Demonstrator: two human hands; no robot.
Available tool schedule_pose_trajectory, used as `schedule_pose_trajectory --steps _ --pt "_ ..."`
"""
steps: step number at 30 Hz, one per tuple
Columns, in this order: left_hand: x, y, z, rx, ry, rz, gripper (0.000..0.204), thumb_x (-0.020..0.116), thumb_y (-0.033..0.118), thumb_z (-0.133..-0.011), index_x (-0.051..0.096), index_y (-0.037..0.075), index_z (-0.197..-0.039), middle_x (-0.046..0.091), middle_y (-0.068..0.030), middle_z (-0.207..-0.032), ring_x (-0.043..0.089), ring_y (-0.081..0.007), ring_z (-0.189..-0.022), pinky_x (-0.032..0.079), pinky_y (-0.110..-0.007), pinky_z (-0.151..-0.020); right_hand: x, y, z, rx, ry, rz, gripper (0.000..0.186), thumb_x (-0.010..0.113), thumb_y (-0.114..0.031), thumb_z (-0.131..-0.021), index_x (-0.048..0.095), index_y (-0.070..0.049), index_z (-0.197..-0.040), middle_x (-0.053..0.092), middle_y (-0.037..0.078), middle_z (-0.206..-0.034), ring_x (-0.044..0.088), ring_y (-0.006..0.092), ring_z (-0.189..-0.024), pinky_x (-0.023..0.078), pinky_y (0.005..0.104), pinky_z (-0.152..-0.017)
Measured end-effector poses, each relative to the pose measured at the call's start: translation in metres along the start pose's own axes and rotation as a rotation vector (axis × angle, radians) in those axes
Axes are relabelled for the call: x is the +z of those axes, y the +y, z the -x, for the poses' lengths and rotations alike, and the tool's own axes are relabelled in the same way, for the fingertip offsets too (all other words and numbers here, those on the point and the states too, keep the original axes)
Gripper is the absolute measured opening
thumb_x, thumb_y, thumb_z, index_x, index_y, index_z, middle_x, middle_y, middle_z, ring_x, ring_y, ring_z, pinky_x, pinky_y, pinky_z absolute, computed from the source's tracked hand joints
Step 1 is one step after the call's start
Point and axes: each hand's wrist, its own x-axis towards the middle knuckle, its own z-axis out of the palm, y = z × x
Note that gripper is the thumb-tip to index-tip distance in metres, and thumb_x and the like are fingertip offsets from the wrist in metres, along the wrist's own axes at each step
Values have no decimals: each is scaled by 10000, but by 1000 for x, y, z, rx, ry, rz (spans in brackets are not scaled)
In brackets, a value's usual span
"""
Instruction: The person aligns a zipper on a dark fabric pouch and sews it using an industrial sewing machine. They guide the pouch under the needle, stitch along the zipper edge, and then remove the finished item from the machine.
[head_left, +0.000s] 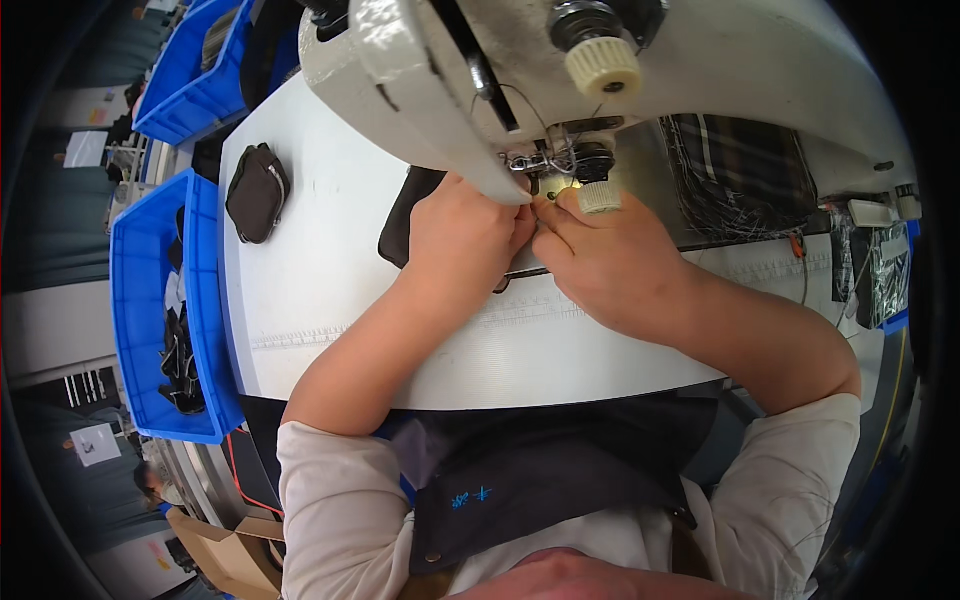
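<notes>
A white sewing machine (760, 70) stands over the work surface, its needle area (545, 160) lit from close by. Just in front of it, my left hand (465, 225) is closed on a dark brown fabric piece (400, 222), which shows to the left of the hand and as a thin edge below it. My right hand (620, 255) is pinched on the same piece, its fingertips close to my left ones near the presser foot. The hands and machine head hide most of the fabric between them.
A small dark brown zip pouch (258, 193) lies at the left of the white table (330, 270). Stacked dark plaid fabric pieces (745, 175) lie right of the needle. Blue bins (208, 330) stand along the left edge; the nearer one holds dark scraps (180, 365).
</notes>
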Motion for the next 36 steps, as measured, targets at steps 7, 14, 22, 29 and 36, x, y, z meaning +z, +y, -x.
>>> schedule_pose_trajectory --steps 7,14,22,29,36 --pt "1 1 0 -84 -84 7 400 850 164 -736 708 25 -1084 702 -84 -977 673 -327 -941 565 -432 -744 1 -1 0 -41 47 23 157 704 -122 -777 675 -52 -915 621 40 -802 589 202 -843 438 345 -751" --pt "-1 -4 2 -9 -35 87 275 824 108 -768 734 46 -1021 715 -80 -1017 676 -317 -948 568 -420 -749 -3 -2 1 -23 -31 25 129 708 -138 -773 661 -72 -874 629 41 -807 589 198 -842 435 338 -749" --pt "-15 -8 4 138 -53 186 231 765 -39 -780 771 42 -997 696 -62 -1079 671 -297 -955 568 -402 -761 -8 4 -4 95 -68 -18 54 696 -137 -792 663 -102 -815 657 50 -801 649 237 -880 512 391 -762" --pt "-14 -13 9 176 -74 150 252 713 41 -847 783 77 -1086 665 -14 -1122 627 -226 -1088 572 -333 -846 -13 12 -9 163 -144 102 90 713 -114 -794 698 -84 -877 664 70 -801 671 281 -796 537 426 -718" --pt "-17 -13 12 138 -107 146 261 687 65 -878 784 85 -1120 659 -9 -1136 631 -204 -1078 581 -310 -818 -4 16 -3 122 -52 157 249 745 -149 -832 732 -108 -1078 669 69 -794 685 286 -796 541 411 -728"
